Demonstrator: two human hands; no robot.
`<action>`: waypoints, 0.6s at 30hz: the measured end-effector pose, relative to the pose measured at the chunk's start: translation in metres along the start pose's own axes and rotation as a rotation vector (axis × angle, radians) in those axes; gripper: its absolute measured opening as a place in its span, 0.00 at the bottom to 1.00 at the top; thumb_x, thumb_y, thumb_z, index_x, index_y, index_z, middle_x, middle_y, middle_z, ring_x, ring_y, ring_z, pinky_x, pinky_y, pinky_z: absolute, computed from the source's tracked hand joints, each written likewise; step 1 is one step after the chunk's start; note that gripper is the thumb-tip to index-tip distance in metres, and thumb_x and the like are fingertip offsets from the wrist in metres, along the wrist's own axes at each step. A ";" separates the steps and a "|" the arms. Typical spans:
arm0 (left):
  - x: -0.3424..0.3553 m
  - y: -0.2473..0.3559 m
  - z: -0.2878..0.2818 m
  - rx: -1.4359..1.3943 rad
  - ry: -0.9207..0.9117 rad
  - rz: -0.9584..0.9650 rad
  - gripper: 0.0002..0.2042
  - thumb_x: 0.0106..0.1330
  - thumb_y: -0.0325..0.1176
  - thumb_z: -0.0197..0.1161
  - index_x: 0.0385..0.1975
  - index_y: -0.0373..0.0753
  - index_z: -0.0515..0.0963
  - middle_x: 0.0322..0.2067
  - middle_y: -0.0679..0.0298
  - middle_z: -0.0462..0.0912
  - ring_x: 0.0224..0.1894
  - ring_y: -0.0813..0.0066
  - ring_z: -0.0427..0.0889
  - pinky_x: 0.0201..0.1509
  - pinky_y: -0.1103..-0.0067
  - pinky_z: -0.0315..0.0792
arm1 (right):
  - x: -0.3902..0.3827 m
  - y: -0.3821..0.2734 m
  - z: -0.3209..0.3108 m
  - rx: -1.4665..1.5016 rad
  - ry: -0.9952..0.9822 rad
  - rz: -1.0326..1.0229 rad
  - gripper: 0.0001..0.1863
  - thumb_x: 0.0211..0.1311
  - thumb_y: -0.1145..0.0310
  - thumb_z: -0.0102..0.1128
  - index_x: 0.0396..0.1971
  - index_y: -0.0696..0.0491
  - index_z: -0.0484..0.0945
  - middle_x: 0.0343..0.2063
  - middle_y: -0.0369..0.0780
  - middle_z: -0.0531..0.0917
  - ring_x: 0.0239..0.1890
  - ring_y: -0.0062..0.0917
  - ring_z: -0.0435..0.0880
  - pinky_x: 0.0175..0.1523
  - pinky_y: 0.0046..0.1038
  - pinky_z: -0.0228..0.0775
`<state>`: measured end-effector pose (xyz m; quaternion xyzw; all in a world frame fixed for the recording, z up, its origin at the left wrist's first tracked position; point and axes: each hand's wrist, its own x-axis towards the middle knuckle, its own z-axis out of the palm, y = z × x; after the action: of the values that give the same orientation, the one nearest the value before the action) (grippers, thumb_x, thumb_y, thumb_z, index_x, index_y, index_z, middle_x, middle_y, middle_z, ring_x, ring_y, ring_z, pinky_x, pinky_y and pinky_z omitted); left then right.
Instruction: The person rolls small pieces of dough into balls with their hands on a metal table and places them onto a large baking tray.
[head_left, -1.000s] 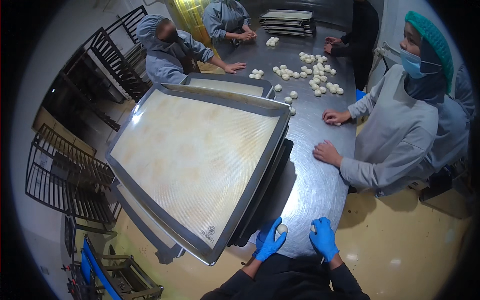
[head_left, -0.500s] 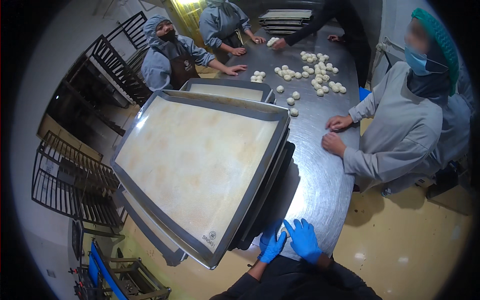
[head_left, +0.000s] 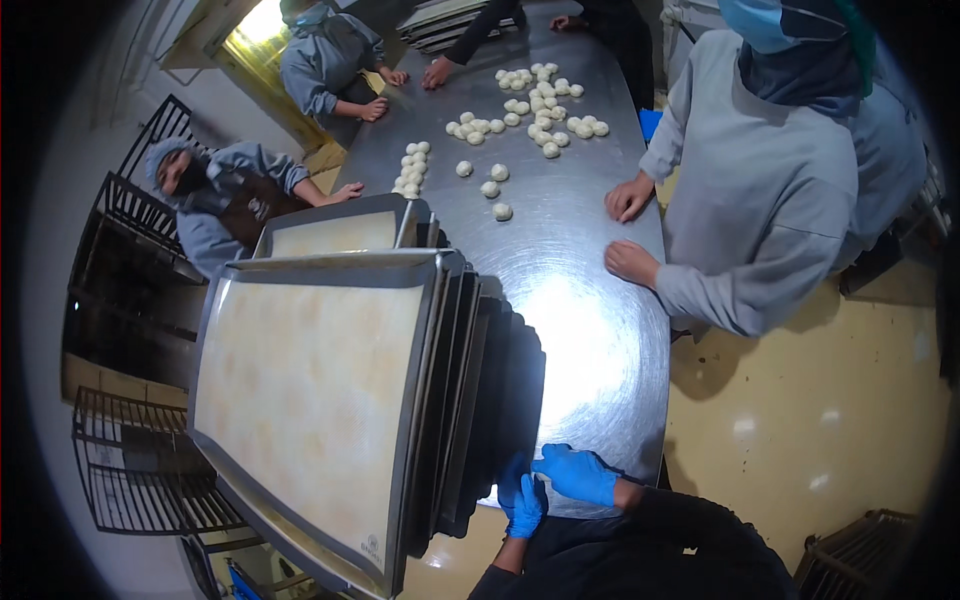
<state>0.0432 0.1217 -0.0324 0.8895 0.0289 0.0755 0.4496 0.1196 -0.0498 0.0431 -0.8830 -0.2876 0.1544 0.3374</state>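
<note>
At the near edge of the steel table, my two blue-gloved hands are close together. My right hand (head_left: 582, 475) points leftward, its fingers closed together over a small pale piece of dough (head_left: 541, 478) that is mostly hidden. Just left of it, my left hand (head_left: 525, 508) is upright with its fingers stretched out, partly in shadow beside the tray stack. Farther up the table lie several round white dough balls (head_left: 502, 212), loose, in a clump and in a double row.
A tall stack of lined baking trays (head_left: 310, 390) rises at my left beside the steel table (head_left: 590, 330). A co-worker in grey (head_left: 760, 190) rests both hands on the right edge. Other co-workers stand at the far left and far end. Metal racks (head_left: 150, 460) line the left.
The view has swung, so the table and trays sit differently in it. My right hand's spread fingers have drawn together. A far co-worker's hand has left the dough balls at the table's left edge.
</note>
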 end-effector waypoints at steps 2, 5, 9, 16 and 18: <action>0.003 0.019 -0.007 -0.051 0.009 -0.103 0.20 0.79 0.37 0.50 0.59 0.27 0.72 0.56 0.46 0.78 0.57 0.51 0.78 0.64 0.64 0.71 | -0.001 0.010 -0.013 0.184 -0.027 0.049 0.11 0.63 0.67 0.62 0.44 0.47 0.83 0.39 0.46 0.81 0.45 0.46 0.84 0.46 0.46 0.79; 0.012 0.032 -0.007 -0.047 0.025 -0.105 0.20 0.78 0.39 0.53 0.57 0.26 0.73 0.54 0.45 0.78 0.55 0.49 0.79 0.62 0.64 0.71 | -0.001 0.037 -0.023 0.478 -0.034 0.064 0.16 0.59 0.67 0.66 0.49 0.46 0.83 0.42 0.46 0.83 0.47 0.44 0.84 0.52 0.44 0.78; 0.020 0.033 -0.005 0.188 0.035 0.089 0.18 0.71 0.33 0.63 0.53 0.26 0.76 0.48 0.44 0.80 0.51 0.46 0.79 0.58 0.63 0.72 | 0.004 0.067 -0.044 0.713 0.027 0.262 0.23 0.59 0.70 0.70 0.56 0.49 0.81 0.49 0.41 0.84 0.51 0.31 0.85 0.56 0.32 0.77; 0.036 0.060 -0.012 0.246 0.016 0.074 0.19 0.68 0.37 0.66 0.51 0.29 0.78 0.45 0.45 0.80 0.48 0.45 0.79 0.54 0.63 0.73 | 0.110 0.126 -0.111 0.730 0.388 0.248 0.24 0.60 0.75 0.70 0.58 0.53 0.78 0.49 0.37 0.83 0.50 0.22 0.82 0.57 0.28 0.75; 0.043 0.065 -0.017 0.335 -0.032 0.107 0.17 0.67 0.36 0.65 0.50 0.30 0.78 0.44 0.46 0.81 0.47 0.49 0.79 0.53 0.63 0.73 | 0.170 0.139 -0.136 0.771 0.477 0.219 0.25 0.63 0.71 0.69 0.61 0.52 0.76 0.51 0.41 0.84 0.52 0.26 0.83 0.58 0.29 0.76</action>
<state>0.0817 0.1013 0.0347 0.9533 -0.0136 0.0794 0.2910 0.3735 -0.0996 0.0331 -0.7292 -0.0286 0.0774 0.6793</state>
